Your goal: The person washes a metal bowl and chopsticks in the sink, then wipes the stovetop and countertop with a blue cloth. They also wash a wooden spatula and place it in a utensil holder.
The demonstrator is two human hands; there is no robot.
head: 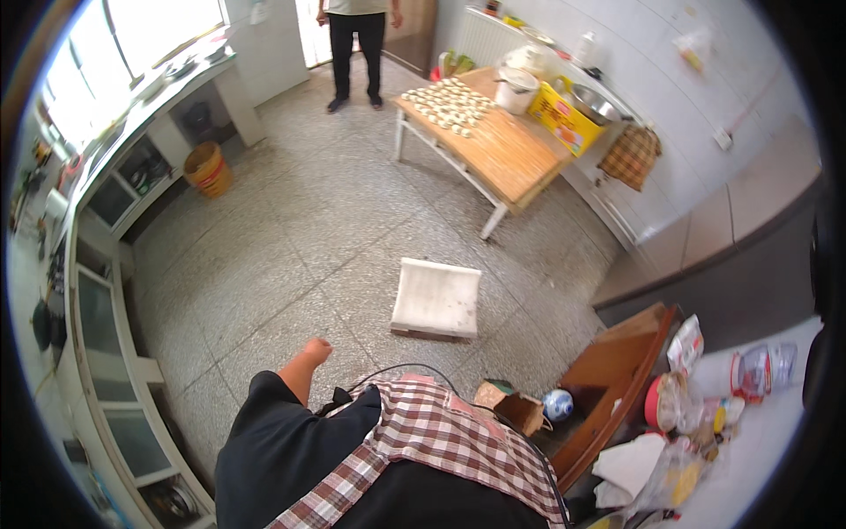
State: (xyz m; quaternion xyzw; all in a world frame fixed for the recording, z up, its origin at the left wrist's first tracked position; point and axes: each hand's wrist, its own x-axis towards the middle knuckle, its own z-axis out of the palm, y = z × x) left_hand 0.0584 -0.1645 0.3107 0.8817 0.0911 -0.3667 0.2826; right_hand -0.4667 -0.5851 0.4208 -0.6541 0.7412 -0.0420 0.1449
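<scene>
My left hand point(318, 350) hangs low beside my body, its fingers looking loosely curled. It is too small and blurred to tell how closed they are, and no object shows in it. My right hand is out of view. A brown-and-white checked apron point(449, 423) covers my front, over black clothing. On the floor before me is a low stool or block with a whitish cover point(437, 297), apart from the hand. Farther off, many small pieces of pale dough point(449, 106) lie in rows on a wooden board point(512, 155) on a white-legged table.
A person point(355, 53) stands by the doorway. Beside the dough are a white pot point(516, 90), a yellow carton point(565, 119) and a metal bowl point(595, 104). A yellow bucket point(208, 170) stands near the left counter. At lower right are a wooden cabinet point(615, 357) and a cardboard box point(512, 406).
</scene>
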